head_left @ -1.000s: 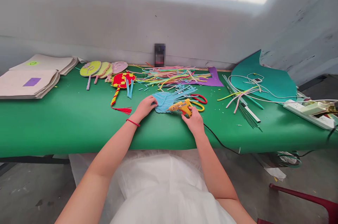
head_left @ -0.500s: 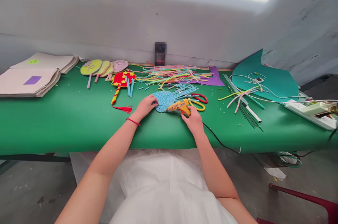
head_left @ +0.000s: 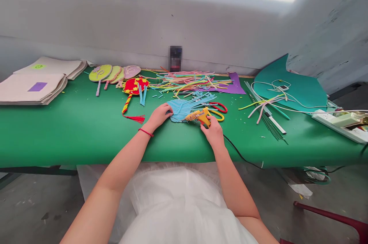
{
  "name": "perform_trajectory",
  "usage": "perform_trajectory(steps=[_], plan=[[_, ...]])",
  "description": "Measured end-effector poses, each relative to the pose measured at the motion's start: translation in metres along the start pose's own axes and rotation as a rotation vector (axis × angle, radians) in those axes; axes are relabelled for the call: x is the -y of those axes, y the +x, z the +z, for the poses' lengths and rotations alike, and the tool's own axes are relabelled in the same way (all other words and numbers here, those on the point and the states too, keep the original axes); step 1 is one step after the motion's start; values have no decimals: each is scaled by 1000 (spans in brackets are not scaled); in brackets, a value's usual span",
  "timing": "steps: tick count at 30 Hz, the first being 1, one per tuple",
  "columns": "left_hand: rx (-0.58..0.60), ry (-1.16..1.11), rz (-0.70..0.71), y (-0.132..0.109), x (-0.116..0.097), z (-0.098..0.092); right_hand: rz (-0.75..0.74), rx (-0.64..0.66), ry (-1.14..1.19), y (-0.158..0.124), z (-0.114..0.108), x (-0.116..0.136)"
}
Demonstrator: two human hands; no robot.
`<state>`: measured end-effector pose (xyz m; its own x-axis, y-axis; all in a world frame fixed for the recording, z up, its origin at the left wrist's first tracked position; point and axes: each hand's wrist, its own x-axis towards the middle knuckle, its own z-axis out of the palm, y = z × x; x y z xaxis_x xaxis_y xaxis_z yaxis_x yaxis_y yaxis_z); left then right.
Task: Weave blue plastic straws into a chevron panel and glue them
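Table [head_left: 71,129] in green holding craft clutter; left hand [head_left: 159,116] pressing bent fingers onto blue woven mat [head_left: 179,109] at mid-table; right hand [head_left: 214,133] gripping yellow glue gun [head_left: 201,116] (nozzle touching the mat), scissors [head_left: 221,107] lying just behind

Craft workshop: green table [head_left: 71,129] strewn with colored strips [head_left: 189,81].

The left hand [head_left: 157,117] presses on a flat woven piece of light-blue strips [head_left: 180,108] on the green table [head_left: 71,129]. The right hand [head_left: 213,132] grips a yellow glue gun [head_left: 201,116], nozzle seemingly touching the weave. Red-and-yellow scissors [head_left: 217,109] lie just beyond, loose coloured strips [head_left: 189,80] behind them.
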<state>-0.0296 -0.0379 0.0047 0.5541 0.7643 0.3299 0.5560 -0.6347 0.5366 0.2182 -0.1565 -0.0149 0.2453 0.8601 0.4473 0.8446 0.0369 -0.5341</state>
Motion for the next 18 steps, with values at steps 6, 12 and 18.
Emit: perform_trajectory(steps=[6,12,18], plan=[[3,1,0,0,1,0,60,-17,-51,0,-3,-1],[1,-6,5,0,1,0,93,-30,-51,0,-5,-3],[6,-6,-5,-1,0,0,134,-48,-70,0,-7,-3]])
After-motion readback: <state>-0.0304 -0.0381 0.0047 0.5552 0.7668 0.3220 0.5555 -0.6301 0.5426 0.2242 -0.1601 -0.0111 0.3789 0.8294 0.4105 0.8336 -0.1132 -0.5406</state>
